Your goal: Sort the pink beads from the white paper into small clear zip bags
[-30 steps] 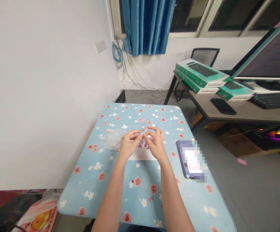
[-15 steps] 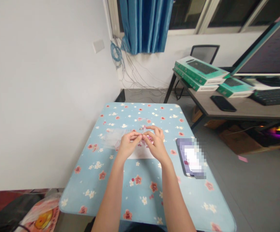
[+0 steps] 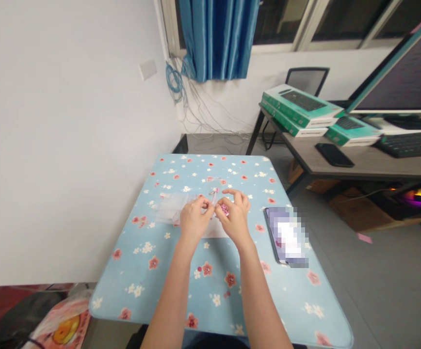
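Fingers of our left hand are bunched closely together, and they seem to pinch something very small, but from this view we cannot tell what it is. Our right hand is curved, with its index finger lifted over a small pink object. This object sits at the right fingertips, between the two hands, but we cannot tell if it is firmly gripped. Just above it stands a thin pale strip, too small for us to name exactly. Compared with half a second ago, the fingertips of the two hands no longer meet, and a small gap is now open between them, so the pink object shows more clearly.

Both hands are held above a blue flowered tabletop. Under them lies a white paper sheet, and just to the left is a clear plastic bag. On the right of the tabletop lies a flat object, which is pixelated, perhaps a phone. Farther right, a desk carries green boxes, a black smartphone and a keyboard.
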### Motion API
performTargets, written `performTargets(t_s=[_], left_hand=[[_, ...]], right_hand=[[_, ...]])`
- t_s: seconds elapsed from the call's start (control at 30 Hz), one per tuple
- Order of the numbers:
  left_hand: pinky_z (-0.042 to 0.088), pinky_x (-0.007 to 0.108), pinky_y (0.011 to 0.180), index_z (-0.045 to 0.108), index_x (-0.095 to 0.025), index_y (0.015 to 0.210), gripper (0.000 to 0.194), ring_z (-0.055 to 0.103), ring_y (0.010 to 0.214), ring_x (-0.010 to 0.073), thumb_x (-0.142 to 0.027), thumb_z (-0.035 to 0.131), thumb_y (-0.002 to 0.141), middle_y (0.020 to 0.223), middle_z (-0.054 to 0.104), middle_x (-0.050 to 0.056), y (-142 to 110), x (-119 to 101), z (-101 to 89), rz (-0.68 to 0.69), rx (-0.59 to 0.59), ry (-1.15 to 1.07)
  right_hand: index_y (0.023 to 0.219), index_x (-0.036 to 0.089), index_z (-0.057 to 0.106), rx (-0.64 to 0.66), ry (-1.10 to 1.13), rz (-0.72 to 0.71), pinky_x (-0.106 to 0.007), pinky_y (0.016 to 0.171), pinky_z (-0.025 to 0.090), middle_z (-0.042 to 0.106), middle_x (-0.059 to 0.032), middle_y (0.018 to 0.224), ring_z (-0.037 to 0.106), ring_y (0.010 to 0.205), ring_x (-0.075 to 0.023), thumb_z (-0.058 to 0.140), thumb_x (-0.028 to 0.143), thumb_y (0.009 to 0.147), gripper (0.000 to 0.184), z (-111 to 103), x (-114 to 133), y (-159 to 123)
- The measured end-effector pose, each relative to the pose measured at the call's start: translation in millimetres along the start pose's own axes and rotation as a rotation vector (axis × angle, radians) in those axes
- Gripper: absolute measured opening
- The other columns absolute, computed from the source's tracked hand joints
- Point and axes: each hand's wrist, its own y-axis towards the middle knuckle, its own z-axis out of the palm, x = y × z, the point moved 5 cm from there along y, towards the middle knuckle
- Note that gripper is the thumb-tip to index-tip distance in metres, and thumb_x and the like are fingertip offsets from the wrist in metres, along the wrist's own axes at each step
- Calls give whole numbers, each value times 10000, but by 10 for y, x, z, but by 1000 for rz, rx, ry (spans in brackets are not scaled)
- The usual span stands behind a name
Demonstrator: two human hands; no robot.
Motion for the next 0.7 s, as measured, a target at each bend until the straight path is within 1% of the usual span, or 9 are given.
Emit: performTargets(t_s=[0.13,0.27,0.4,0.47,0.53,0.6,0.63,0.7], left_hand=[[445,271,700,630,-226,721,107,660,774,193,-180,549,774,752,704,9,-9,-1,-9,17,-32,57],[441,275,717,633,-220,706,84,645,750,188,-170,575,740,737,699,9,-31,19,-53,-19,-102,113],[447,288,730,641,-218,713,78,642,748,191,-190,575,745,732,692,14,-48,80,-124,-59,-143,119],[454,289,741,638,-214,715,93,643,756,184,-195,562,766,730,689,12,-50,103,-130,-38,-98,58],[463,295,769,640,-211,744,91,643,788,179,-210,559,787,758,691,14,-57,106,-113,12,-19,-39],[470,318,823,649,-214,852,94,638,856,183,-226,580,790,866,699,26,-73,94,-97,74,50,-114],[466,336,861,642,-219,941,165,630,912,190,-232,601,781,953,692,36,-84,84,-93,111,72,-135],[434,377,957,576,-239,1135,397,580,1066,212,-243,655,746,1151,634,56,-110,57,-82,203,113,-152]], right_hand=[[671,216,627,-30,-4,7,-455,904,304,555,-63,1128,412,1072,-280,552,218,796,146,-1,-13,-12],[635,215,617,-81,-24,45,-461,906,305,563,-58,1103,423,1043,-278,566,206,762,137,-34,-50,-15],[624,213,617,-78,-37,81,-464,916,303,572,-57,1081,422,1040,-280,567,199,745,132,-86,-94,-5],[619,210,617,-67,-33,88,-467,914,305,575,-59,1073,421,1040,-282,564,196,741,134,-110,-108,1],[616,210,616,-42,-19,77,-470,913,305,580,-58,1065,422,1039,-283,557,197,746,144,-124,-108,8],[611,213,612,-8,1,57,-472,913,304,584,-55,1056,423,1040,-283,548,204,757,160,-132,-95,14],[610,215,610,11,12,49,-473,912,305,584,-54,1053,424,1040,-282,547,210,761,164,-138,-87,16],[618,219,610,49,30,38,-471,909,309,583,-54,1053,425,1046,-282,543,222,769,165,-154,-70,19]])
